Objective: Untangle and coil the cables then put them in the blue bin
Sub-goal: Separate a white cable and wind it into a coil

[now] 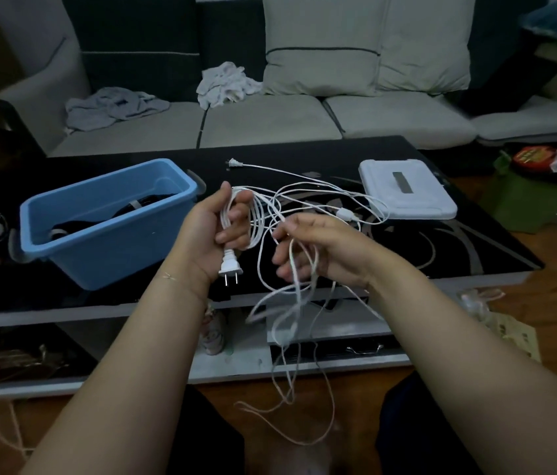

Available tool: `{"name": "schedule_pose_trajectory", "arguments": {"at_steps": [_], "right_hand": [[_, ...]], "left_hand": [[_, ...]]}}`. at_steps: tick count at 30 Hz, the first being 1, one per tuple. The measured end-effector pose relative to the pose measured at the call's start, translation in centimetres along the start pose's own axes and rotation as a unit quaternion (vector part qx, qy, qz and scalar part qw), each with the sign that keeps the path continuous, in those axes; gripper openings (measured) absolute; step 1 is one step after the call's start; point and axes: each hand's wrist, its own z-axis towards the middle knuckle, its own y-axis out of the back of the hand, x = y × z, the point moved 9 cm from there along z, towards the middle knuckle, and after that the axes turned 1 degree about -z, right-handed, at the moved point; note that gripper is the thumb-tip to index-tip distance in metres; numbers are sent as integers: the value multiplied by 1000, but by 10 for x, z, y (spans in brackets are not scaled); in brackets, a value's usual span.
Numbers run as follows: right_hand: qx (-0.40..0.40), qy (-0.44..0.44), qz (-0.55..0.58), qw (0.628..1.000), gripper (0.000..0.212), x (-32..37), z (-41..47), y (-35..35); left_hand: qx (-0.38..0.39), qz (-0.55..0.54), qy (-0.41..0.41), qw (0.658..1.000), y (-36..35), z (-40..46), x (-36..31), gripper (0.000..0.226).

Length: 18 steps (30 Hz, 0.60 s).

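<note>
A: Fig. 1, head view. Is any writing legible?

B: I read none. The red-lidded container (pixel 534 156) at 2 o'clock carries yellow lettering, too blurred to make out.

A: Counts?

B: I count two hands, two white plugs, one inline switch (pixel 347 214), one blue bin (pixel 106 248) and one white lid (pixel 407 186). How many separate cables form the white tangle (pixel 308 200), I cannot tell.

A: Grip?

B: The left hand (pixel 215 228) is curled round a small coil of white cable (pixel 253 221); the near plug (pixel 231 265) hangs below its fist, prongs down. The right hand (pixel 318 248) has its fingers bent round loose strands, which trail blurred off the table's (pixel 458 248) near edge towards 6 o'clock.

A: The rest?

B: The tangle lies on the black table at 12 o'clock, the far plug (pixel 234 162) beyond it. The bin stands at 10 o'clock, dark cables (pixel 133 214) inside.
</note>
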Motion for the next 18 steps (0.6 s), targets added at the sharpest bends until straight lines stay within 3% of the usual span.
{"name": "schedule_pose_trajectory", "arguments": {"at_steps": [3, 7, 10, 15, 18], "right_hand": [[46, -71, -151, 985, 28, -15, -6, -2], [-98, -46, -241, 965, 42, -19, 0, 29], [-183, 51, -293, 937, 20, -1, 4, 43], [-164, 124, -185, 961, 13, 6, 7, 23], [-203, 122, -219, 946, 23, 4, 8, 29]], "left_hand": [[-50, -46, -37, 997, 12, 0, -7, 39], [-62, -110, -53, 991, 21, -2, -13, 41], [-35, -93, -38, 994, 10, -7, -11, 38], [-49, 6, -39, 998, -4, -13, 4, 36], [-20, 60, -21, 998, -13, -20, 16, 35]]}}
